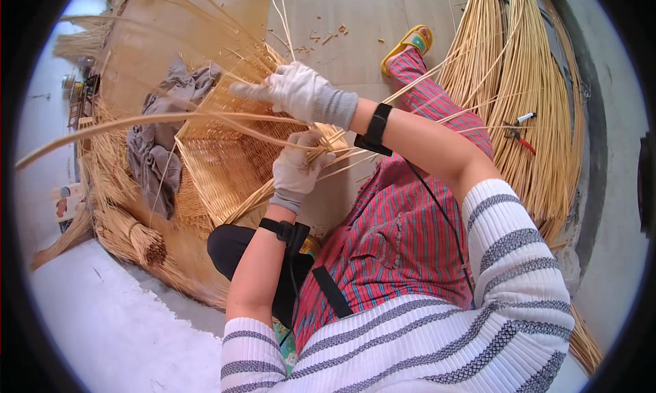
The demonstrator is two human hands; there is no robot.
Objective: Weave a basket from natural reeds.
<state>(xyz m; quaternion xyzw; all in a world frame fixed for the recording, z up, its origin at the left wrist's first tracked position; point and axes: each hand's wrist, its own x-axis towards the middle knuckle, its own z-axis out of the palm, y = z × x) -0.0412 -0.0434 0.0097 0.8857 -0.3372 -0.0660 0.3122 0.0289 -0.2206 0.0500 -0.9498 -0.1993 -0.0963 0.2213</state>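
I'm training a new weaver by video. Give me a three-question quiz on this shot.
1. True or false: both hands wear grey gloves.
2. Which hand grips the cane strands at the basket's edge?
A. left
B. right
3. What tool lies on the cane bundle at the person's right?

Key:
1. True.
2. A; the right hand rests higher, on the basket's upright strands.
3. Red-handled pliers.
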